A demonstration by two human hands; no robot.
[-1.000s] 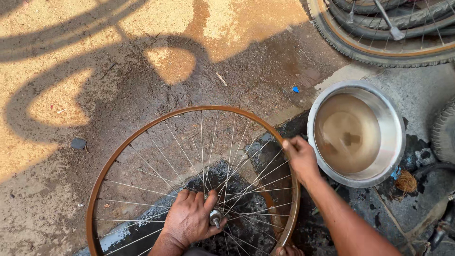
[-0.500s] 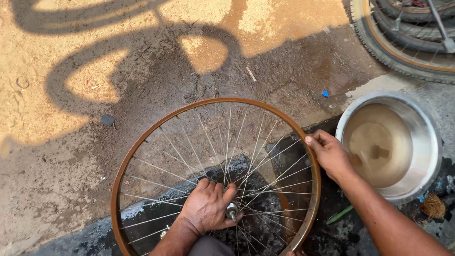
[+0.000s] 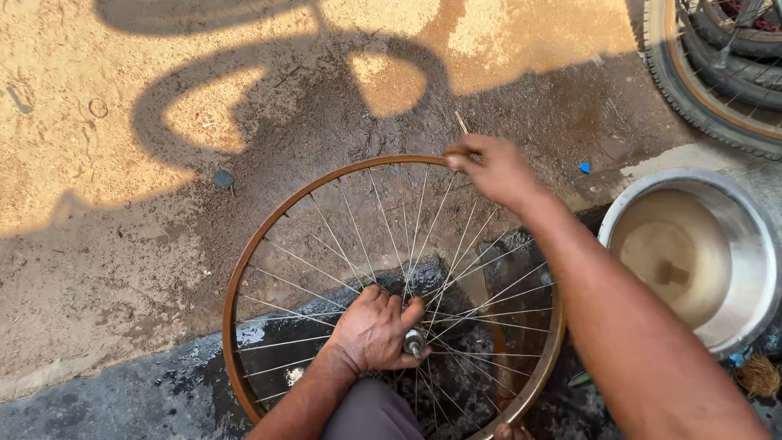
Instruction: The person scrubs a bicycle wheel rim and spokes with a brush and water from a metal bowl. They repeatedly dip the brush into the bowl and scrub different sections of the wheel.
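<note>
Basically: bare spoked wheel rim held upright on wet ground. Hub axle clenched by left hand, rim top pinched by right hand. Fingers could get nipped by spokes if wheel slips on wet patch.

One head-worn camera looks steeply down, close over the wheel rim and wet ground.

Rust-brown wheel rim with silver spokes; silver metal bowl of murky tan water at 3 o'clock; sandy tan ground; small blue scrap at 1 o'clock.
</note>
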